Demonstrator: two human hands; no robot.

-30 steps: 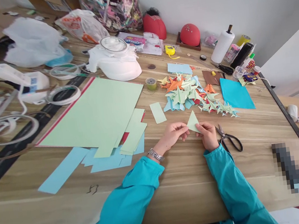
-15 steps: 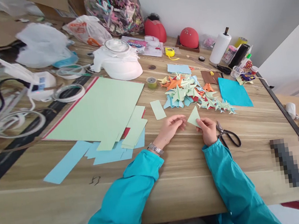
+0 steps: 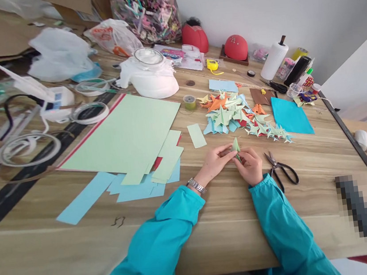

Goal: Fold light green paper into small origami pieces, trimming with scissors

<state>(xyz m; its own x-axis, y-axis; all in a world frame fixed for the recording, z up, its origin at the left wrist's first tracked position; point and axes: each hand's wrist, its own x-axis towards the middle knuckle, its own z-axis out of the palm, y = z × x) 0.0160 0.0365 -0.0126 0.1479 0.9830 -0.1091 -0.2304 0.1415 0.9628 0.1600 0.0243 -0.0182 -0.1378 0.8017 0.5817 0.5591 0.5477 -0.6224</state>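
Observation:
Between my hands is a small folded piece of light green paper (image 3: 235, 144), its pointed tip facing away from me. My left hand (image 3: 215, 164) pinches its left side, and a metal-banded watch or bracelet circles that wrist. On the other side, my right hand (image 3: 250, 165) grips the same paper, fingers covering its lower part. Black-handled scissors (image 3: 279, 168) lie partly spread beside my right wrist. Beyond my hands is a pile of folded paper pieces (image 3: 223, 115) in green, orange, blue and red. A flat green paper strip (image 3: 197, 136) rests left of the pile.
Large green sheets (image 3: 125, 131) and blue paper strips (image 3: 85, 198) spread over the left. A turquoise cloth-like square (image 3: 292, 115) lies at right. Farther back are a tape roll (image 3: 189, 102), a yellow tape measure (image 3: 212, 64) and a red pincushion (image 3: 236, 47). Cables and bags crowd the left.
My left hand has come over to the right and taken hold of the green paper too. The paper, a flat triangle before, now looks narrower and is turned tip-up. The view has shifted slightly.

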